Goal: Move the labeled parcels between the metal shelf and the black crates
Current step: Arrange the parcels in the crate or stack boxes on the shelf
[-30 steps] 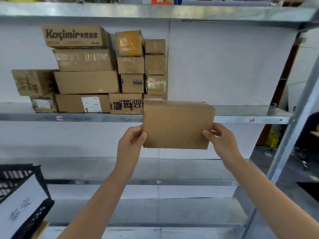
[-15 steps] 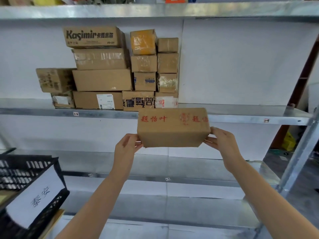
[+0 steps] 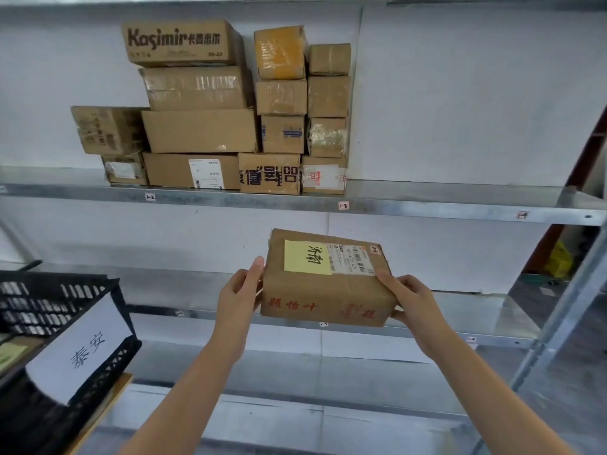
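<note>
In mid-air, gripped at both ends

I see the grey metal shelf, its upper board carrying a stack of brown cardboard parcels. A black plastic crate sits lower left. The red-lettered brown cardboard parcel hangs before the lower boards, clamped between the left hand and right hand. A yellow paper note lies on top.
</note>
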The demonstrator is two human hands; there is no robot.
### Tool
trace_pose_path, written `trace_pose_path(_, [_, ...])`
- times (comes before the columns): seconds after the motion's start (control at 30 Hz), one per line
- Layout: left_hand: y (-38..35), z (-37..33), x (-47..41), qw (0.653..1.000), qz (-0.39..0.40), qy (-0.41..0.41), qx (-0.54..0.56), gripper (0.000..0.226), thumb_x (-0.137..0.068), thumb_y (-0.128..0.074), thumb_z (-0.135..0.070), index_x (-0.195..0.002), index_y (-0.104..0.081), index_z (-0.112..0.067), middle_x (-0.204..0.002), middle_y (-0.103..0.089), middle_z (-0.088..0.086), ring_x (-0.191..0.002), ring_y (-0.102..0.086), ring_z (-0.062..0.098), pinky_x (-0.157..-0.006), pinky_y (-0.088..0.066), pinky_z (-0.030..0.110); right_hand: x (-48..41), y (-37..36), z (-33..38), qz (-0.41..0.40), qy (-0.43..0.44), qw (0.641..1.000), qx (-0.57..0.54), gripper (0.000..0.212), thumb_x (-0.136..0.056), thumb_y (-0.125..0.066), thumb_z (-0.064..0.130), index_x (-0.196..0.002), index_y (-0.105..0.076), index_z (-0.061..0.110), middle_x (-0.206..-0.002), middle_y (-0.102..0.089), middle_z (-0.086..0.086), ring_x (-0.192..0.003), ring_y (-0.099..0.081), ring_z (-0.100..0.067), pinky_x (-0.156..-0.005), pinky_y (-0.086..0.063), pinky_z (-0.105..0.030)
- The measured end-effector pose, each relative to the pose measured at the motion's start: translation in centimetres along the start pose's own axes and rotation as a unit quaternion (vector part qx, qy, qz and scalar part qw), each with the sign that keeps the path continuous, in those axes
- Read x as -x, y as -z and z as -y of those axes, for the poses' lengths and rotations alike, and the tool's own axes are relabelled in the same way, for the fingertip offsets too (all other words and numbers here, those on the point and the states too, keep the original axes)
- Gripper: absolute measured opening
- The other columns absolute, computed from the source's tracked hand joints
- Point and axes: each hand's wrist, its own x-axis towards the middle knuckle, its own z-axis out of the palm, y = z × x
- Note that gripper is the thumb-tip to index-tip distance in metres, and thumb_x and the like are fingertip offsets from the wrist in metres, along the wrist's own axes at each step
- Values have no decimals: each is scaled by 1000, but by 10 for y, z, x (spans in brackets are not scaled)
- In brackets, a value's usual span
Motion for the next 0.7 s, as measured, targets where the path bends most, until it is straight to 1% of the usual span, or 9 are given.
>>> trace_pose_path(0.1, [10, 5, 5, 1000, -2, 21, -13, 61, -79, -70, -59, -101, -62, -3, -90, -74, 1, -84, -69, 15, -73, -52, 28, -2, -12, -13, 35, -6, 999, -2, 73, -59, -81, 57, -110, -54, 12, -111, -71, -14, -97, -69, -28, -93, -54, -50])
trace_pose_path(0.13, [15, 8, 7, 999, -17, 23, -20, 55, -77, -72, -57, -98, -64, -7, -87, -74, -2, -85, -68, 16, -74, -52, 30, -2, -17, -16, 55, -13, 998, -7, 74, -61, -81, 56, -115, -53, 15, -113, -72, -13, -96, -70, -27, -93, -55, -49])
trace_pose_path(0.23, [37, 14, 9, 997, -66, 26, -23, 39, -82, -74, -49, -95, -66, -13, -87, -74, -3, -88, -69, 18, -78, -56, 33, -7, -38, -26, 119, -41, 991, -36, 71, -65, -81, 54, -124, -50, 28, -112, -74, -4, -88, -74, -17, -76, -60, -38])
trace_pose_path(0.37, [75, 14, 10, 994, -104, 25, -9, 44, -79, -76, -51, -98, -67, -13, -92, -75, 0, -90, -71, 17, -83, -56, 33, -20, -79, -26, 195, -55, 978, -45, 73, -66, -82, 54, -128, -48, 41, -113, -73, 6, -94, -74, -14, -72, -62, -39])
trace_pose_path(0.47, [109, 8, 12, 990, -137, 20, -5, 45, -75, -75, -53, -96, -67, -15, -91, -75, -4, -84, -70, 10, -81, -54, 31, -26, -120, -20, 238, -67, 969, -23, 78, -63, -83, 54, -131, -47, 37, -113, -73, 4, -92, -75, -12, -66, -62, -34])
trace_pose_path(0.53, [134, 2, 14, 986, -166, 12, 1, 42, -74, -76, -52, -94, -67, -16, -91, -75, -4, -81, -69, 8, -80, -52, 31, -30, -151, -17, 270, -83, 959, 3, 80, -65, -81, 58, -133, -49, 30, -120, -72, 1, -100, -74, -15, -72, -62, -34])
trace_pose_path(0.6, [162, -4, 15, 980, -198, 0, 5, 36, -75, -76, -51, -93, -68, -20, -98, -75, -3, -81, -69, 7, -76, -53, 29, -32, -186, -16, 320, -91, 942, 38, 73, -71, -74, 65, -130, -61, 26, -120, -73, 1, -107, -71, -16, -79, -61, -31])
trace_pose_path(0.67, [191, -10, 18, 974, -225, -4, 5, 33, -75, -76, -52, -91, -69, -25, -107, -73, -4, -85, -69, 9, -70, -53, 27, -33, -225, -14, 352, -100, 929, 60, 66, -74, -68, 70, -122, -69, 25, -114, -76, 2, -103, -73, -14, -74, -61, -25])
trace_pose_path(0.7, [207, -14, 20, 971, -239, -7, 4, 36, -73, -75, -55, -92, -69, -25, -112, -72, -6, -90, -69, 12, -72, -55, 31, -32, -246, -13, 363, -102, 924, 67, 65, -73, -66, 71, -119, -71, 25, -112, -76, 2, -101, -73, -13, -71, -60, -23])
